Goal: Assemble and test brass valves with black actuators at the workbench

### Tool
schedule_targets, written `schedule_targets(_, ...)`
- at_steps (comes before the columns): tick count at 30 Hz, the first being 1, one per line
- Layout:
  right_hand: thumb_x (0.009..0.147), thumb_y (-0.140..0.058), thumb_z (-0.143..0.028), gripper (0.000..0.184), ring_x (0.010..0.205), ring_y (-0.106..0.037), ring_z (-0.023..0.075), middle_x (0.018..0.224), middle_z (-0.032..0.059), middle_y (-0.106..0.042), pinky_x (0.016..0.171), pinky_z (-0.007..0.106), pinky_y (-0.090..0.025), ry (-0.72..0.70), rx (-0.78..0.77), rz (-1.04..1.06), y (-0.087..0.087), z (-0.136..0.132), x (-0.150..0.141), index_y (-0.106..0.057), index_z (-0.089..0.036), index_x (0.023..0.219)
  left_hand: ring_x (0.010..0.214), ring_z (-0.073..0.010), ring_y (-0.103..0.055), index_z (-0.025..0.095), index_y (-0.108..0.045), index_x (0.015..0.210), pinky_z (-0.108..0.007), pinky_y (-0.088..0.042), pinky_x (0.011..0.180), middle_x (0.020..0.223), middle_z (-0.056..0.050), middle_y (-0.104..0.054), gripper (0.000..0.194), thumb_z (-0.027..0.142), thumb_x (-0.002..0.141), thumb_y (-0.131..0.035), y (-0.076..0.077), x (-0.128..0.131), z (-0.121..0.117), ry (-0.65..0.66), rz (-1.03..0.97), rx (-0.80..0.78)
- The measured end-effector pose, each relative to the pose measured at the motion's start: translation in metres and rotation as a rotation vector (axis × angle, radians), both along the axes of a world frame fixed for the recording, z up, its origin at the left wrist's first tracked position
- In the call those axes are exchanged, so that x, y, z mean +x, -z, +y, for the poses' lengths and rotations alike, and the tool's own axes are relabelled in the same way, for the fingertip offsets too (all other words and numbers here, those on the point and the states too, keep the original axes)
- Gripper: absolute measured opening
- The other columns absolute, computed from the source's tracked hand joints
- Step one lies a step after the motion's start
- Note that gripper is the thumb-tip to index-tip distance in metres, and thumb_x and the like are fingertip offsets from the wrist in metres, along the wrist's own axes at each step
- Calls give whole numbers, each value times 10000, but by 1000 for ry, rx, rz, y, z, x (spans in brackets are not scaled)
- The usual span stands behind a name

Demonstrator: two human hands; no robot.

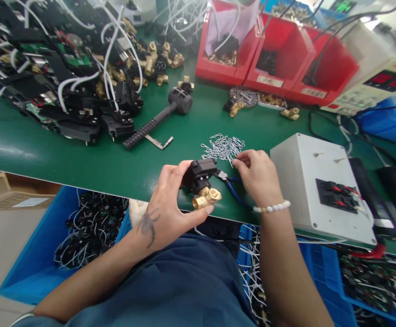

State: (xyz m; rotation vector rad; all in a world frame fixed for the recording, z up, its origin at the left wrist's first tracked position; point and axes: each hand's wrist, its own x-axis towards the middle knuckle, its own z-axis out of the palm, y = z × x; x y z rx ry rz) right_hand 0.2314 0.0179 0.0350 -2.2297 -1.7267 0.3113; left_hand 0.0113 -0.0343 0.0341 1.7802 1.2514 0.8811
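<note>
Left hand [166, 210] holds a likely heavy black-and-brass valve [202, 182], best spanned end-to-end; right hand [259, 178] pinches a bent silver wire clip [231, 161], one o'clock.

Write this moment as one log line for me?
left hand: holding black unit with brass fitting | right hand: fingers at pile of metal clips | mallet: lying on green table

In our left hand [168, 209] we hold a black housing [201, 170] upright above its brass valve [207, 198], near silvery clips [225, 147].
</note>
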Motion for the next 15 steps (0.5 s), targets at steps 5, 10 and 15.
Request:
schedule_targets(5,821,-625,-124,78,817,-582,222,826,92,-623,825,382,-469,-77,-110,-54,1,12,-3,-662,-153,759,1126,-243,-560,206,-411,1372,-451,-507,1010,1225,-95,-485,714,272,739,-734,0,-1,2,47,10,33)
schedule_targets(10,836,-589,-81,92,787,-600,226,834,120,-659,767,359,-459,-110,-161,-103,-3,8,-7,-669,-122,857,1147,-249,-547,224,-422,1356,-460,-500,1021,1232,-89,-496,685,264,744,-727,-1,0,1,75,31,104)
schedule_targets(15,813,-605,-93,108,770,-613,236,780,101,-657,732,353,-460,-111,-171,-107,-6,9,-7,-667,-126,896,1120,-247,-556,226,-409,1368,-457,-513,1002,1228,-92,-503,693,262,753,-727,-1,2,-1,85,63,130)
